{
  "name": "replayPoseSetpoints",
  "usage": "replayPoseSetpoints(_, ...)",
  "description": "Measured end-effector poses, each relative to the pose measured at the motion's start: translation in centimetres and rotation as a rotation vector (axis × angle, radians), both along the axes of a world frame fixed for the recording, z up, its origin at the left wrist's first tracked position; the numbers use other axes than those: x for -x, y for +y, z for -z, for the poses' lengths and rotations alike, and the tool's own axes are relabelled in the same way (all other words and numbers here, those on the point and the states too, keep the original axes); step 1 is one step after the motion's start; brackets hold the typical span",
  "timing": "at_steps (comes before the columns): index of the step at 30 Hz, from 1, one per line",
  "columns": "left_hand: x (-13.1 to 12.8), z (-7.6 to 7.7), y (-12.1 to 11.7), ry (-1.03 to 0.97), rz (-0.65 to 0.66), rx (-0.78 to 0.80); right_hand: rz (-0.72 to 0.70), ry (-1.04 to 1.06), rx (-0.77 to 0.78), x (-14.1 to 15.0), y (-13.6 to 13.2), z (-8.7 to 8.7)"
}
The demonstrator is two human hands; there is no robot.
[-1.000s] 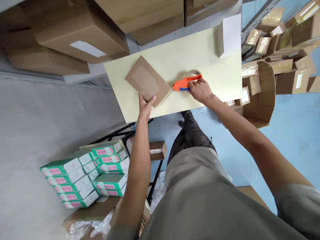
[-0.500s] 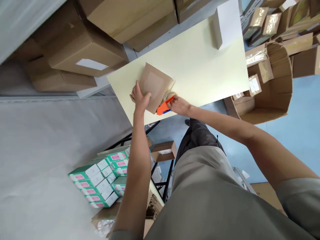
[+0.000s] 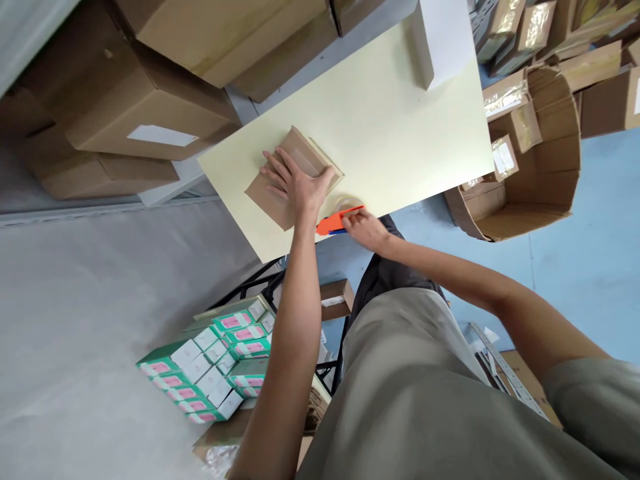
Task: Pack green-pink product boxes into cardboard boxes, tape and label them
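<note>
My left hand [image 3: 304, 190] lies with fingers spread across a small brown cardboard box [image 3: 273, 202]. Its thumb reaches the box's right edge, and the hand covers part of the top. In my right hand [image 3: 367, 230] is an orange tape dispenser [image 3: 332, 221] with a blue part along its lower side and a roll of clear tape. The dispenser is at the table's near edge, just right of my left wrist. Both box and dispenser are over the pale yellow tabletop [image 3: 380, 127].
A white box [image 3: 447, 43] stands at the table's far right. Large cartons [image 3: 165, 113] line the back left. An open carton [image 3: 547, 180] holding smaller parcels is on the right. Green and white boxes [image 3: 205, 373] are stacked below left.
My left hand has moved from the box's left side onto its top, fingers now spread. The box has turned and shows a different face. The dispenser has shifted slightly right, away from the box.
</note>
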State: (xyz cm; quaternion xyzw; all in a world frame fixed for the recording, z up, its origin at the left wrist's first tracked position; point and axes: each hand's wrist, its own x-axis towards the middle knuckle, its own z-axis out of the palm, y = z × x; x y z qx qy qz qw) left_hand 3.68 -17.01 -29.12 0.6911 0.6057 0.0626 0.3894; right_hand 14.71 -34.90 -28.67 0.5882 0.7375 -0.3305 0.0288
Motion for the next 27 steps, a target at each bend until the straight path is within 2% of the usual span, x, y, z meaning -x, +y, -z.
replayPoseSetpoints(4,-0.1,-0.7,-0.3,0.2,-0.015,-0.06,0.08,-0.135,-0.013,-9.5,-3.9,1.0)
replayPoseSetpoints(6,0.2,-0.4,-0.3,0.178,-0.014,-0.085,0.14,-0.174,-0.038,-12.9,-3.5,1.2)
replayPoseSetpoints(8,1.0,0.1,-0.3,0.109,-0.002,-0.111,0.139,-0.211,-0.058,-14.3,-1.3,1.3)
replayPoseSetpoints(11,2.6,0.7,-0.4,0.031,0.066,-0.152,0.101,-0.213,-0.137,-13.1,3.2,2.0)
replayPoseSetpoints(14,4.5,0.8,-0.7,0.007,0.141,-0.177,0.073,-0.055,-0.212,-9.6,6.1,3.5)
replayPoseSetpoints(17,6.4,0.4,-1.3,0.005,0.214,-0.178,0.039,0.132,-0.21,-5.1,6.1,4.9)
replayPoseSetpoints(19,7.5,0.0,-2.0,0.008,0.267,-0.182,0.009,0.204,-0.181,-2.4,5.5,5.3)
replayPoseSetpoints(21,8.4,-0.2,-2.7,0.007,0.307,-0.189,-0.03,0.233,-0.144,-0.8,4.9,5.3)
replayPoseSetpoints(23,9.0,-0.4,-3.3,-0.004,0.323,-0.194,-0.093,0.22,-0.13,-1.4,4.4,5.3)
replayPoseSetpoints(24,9.1,-0.4,-3.6,-0.009,0.324,-0.194,-0.125,0.191,-0.134,-2.5,4.1,5.3)
replayPoseSetpoints(25,9.2,-0.4,-3.7,-0.012,0.323,-0.194,-0.156,0.15,-0.142,-4.2,3.9,5.4)
replayPoseSetpoints(27,9.2,-0.4,-3.9,-0.009,0.319,-0.193,-0.132,0.058,-0.152,-8.8,3.7,5.5)
